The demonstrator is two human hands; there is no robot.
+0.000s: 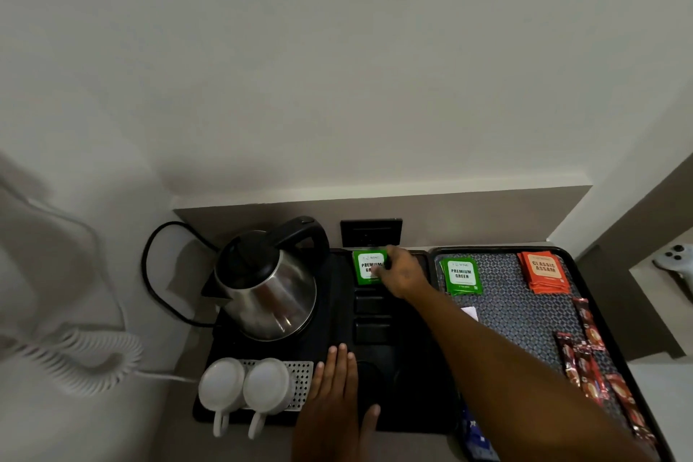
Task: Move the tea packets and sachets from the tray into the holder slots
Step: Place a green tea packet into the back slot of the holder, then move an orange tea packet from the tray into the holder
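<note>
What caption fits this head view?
Right hand places a green tea packet into the holder's far slot.

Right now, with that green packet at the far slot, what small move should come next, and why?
Probably let go: the right hand has the green tea packet standing in the holder's far slot. Then reach for the green packets waiting on the patterned tray. The left hand lies flat on the holder.

The green packet (369, 267) in the holder's (408, 368) far slot reads "PREMIUM" and below it "GR", the rest hidden by a hand (403, 274). On the tray (585, 274), the green stack (460, 276) at its far left corner reads "PREMIUM GREEN", and the orange stack (545, 271) near its far right corner reads "CLASSIC ASSAM". Smaller print is too blurred.
</note>
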